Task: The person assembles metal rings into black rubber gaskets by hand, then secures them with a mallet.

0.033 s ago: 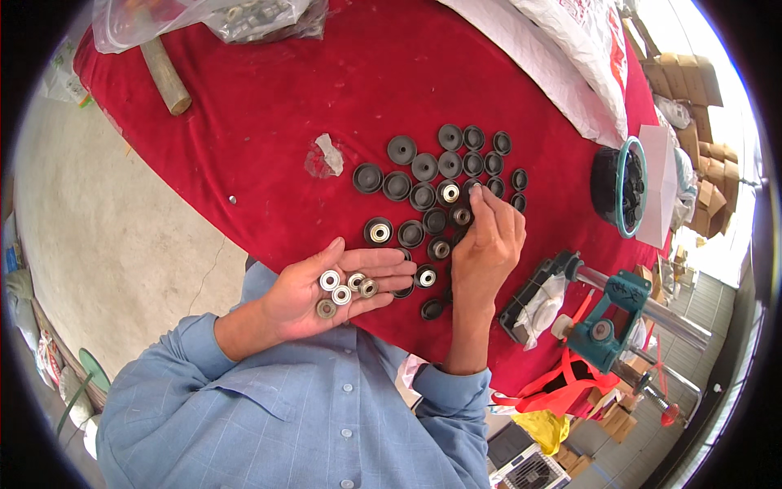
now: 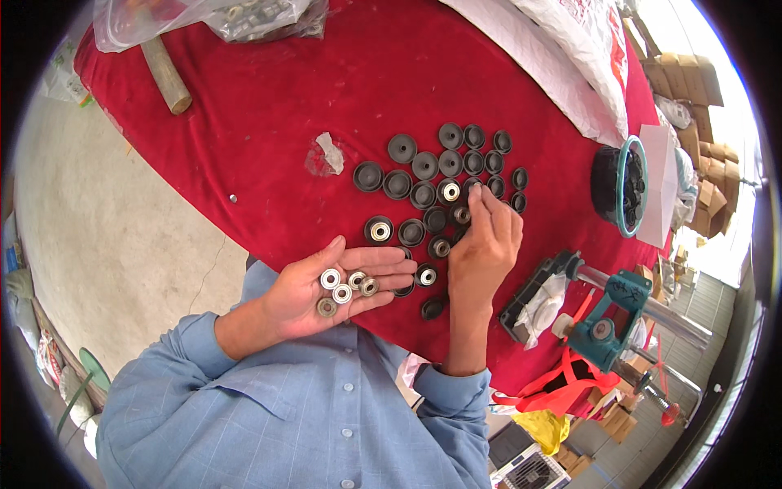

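My left hand [image 2: 314,285] is palm up with its fingers stretched out. Several small metal ball bearings [image 2: 342,292] lie on its palm and fingers. The fingertips reach over one of the black round caps at the near edge of the group. My right hand [image 2: 487,240] pinches a small metal bearing [image 2: 476,187] at a black cap, the fingertips partly covering both. Around it stand several black round caps [image 2: 423,166] in loose rows. Some hold a bearing, such as one cap [image 2: 379,230] at the left and another [image 2: 449,192] beside my right fingertips.
A red cloth [image 2: 269,122] covers the table. Right of the caps are a teal-rimmed tub [image 2: 627,187] of black parts and a teal metal press [image 2: 607,326]. A wooden rod [image 2: 165,75] and a plastic bag of metal parts [image 2: 261,20] lie far left; a white sack [image 2: 562,57] far right.
My right hand has shifted very slightly, its fingertips staying at the same cap. My left hand and the bearings on it look the same.
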A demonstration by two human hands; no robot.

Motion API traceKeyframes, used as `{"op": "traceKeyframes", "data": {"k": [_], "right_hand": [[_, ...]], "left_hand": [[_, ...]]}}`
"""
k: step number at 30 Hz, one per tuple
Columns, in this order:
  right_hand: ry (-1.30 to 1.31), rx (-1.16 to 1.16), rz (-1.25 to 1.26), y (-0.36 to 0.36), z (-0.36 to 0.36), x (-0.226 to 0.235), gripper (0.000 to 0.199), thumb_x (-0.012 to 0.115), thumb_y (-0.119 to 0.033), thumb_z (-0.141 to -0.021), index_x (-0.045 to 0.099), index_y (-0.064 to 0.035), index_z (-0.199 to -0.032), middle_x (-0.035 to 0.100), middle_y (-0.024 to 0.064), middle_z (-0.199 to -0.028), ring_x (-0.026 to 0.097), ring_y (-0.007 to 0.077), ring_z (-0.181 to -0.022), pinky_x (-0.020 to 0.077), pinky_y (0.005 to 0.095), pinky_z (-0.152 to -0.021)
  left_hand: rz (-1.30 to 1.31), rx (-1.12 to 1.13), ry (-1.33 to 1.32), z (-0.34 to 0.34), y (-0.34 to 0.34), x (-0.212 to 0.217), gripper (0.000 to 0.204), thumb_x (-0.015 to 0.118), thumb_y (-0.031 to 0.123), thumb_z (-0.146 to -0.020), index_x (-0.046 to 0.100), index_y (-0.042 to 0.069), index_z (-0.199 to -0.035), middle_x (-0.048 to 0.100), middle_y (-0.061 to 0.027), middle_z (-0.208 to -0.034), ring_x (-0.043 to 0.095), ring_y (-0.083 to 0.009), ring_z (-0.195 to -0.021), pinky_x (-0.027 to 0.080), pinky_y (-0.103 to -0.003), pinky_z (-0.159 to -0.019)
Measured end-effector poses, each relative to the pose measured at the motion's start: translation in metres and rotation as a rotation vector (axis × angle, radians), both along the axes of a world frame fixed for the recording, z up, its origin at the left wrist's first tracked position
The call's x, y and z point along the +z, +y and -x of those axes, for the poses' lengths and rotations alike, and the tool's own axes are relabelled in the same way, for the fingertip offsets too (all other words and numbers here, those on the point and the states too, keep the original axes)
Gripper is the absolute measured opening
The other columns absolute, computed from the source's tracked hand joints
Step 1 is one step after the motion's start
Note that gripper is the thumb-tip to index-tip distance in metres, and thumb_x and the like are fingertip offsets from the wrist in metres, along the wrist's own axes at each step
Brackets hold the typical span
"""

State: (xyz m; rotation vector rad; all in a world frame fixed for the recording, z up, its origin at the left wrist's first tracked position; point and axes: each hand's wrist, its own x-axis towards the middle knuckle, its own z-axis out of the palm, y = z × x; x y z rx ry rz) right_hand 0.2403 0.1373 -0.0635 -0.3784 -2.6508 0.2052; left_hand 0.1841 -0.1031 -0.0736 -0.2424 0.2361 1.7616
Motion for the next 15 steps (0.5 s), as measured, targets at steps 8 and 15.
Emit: {"op": "traceKeyframes", "data": {"k": [8, 15], "right_hand": [[-0.121, 0.007, -0.094, 0.01, 0.004, 0.015, 0.034, 0.067, 0.001, -0.087, 0.079, -0.0069, -0.118, 0.074, 0.0014, -0.12, 0.066, 0.0258, -0.114, 0.0455, 0.0407, -0.1], [-0.041, 0.231, 0.456, -0.038, -0.034, 0.048, 0.042, 0.08, 0.0, -0.084, 0.074, -0.004, -0.125, 0.075, 0.0159, -0.118, 0.07, 0.0345, -0.114, 0.0551, 0.0451, -0.1]], "left_hand": [[0.02, 0.042, 0.002, -0.001, 0.003, 0.003, 0.074, 0.024, 0.049, -0.118, 0.033, -0.008, -0.164, 0.036, -0.0276, -0.17, 0.037, -0.0389, -0.158, 0.039, -0.048, -0.128], [-0.005, 0.128, -0.059, -0.005, 0.002, 0.004, 0.071, 0.024, 0.048, -0.118, 0.036, -0.006, -0.163, 0.039, -0.0225, -0.17, 0.036, -0.0345, -0.159, 0.031, -0.049, -0.131]]}}
